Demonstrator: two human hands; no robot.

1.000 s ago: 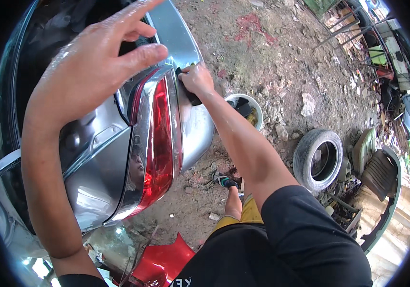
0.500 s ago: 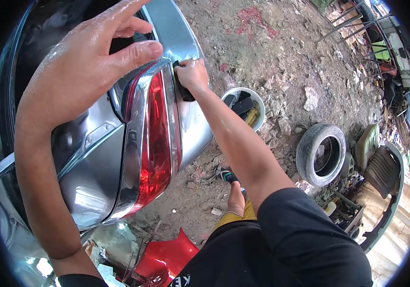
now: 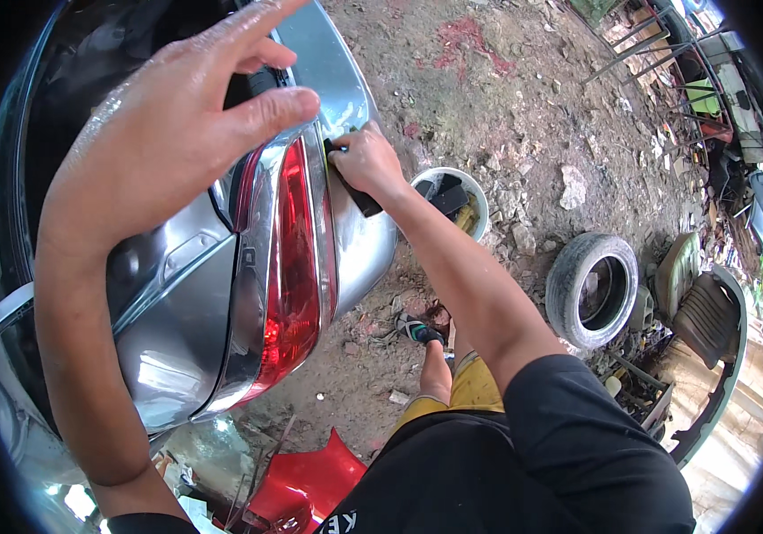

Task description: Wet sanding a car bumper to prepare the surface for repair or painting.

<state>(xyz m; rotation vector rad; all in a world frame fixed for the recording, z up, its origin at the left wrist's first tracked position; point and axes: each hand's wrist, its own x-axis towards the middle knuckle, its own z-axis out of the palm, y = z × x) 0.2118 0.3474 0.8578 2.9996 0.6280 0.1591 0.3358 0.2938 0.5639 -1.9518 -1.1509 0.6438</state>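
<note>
A silver car's rear corner fills the left side, with a long red-and-clear tail light (image 3: 297, 258) set into it. My right hand (image 3: 371, 165) is closed around a black sanding block (image 3: 357, 194), which lies against the silver rear fender (image 3: 359, 245) just right of the light. Part of the block is hidden under my fingers. Wet and shiny, my left hand (image 3: 163, 133) is raised over the car at the upper left. Its thumb and fingers are apart and it holds nothing. Its fingertips pass near the top end of the tail light; whether they touch the car, I cannot tell.
A white bucket (image 3: 481, 200) with dark blocks and a yellowish item stands beyond my right forearm. Farther right, a worn tire (image 3: 564, 289) rests on rubble-strewn dirt. A red car panel (image 3: 310, 476) lies below the car, and a curved bumper piece (image 3: 727, 374) is at the right.
My right hand has slid the sanding block slightly toward me along the fender. The left hand appears slightly farther right, with its fingers still apart.
</note>
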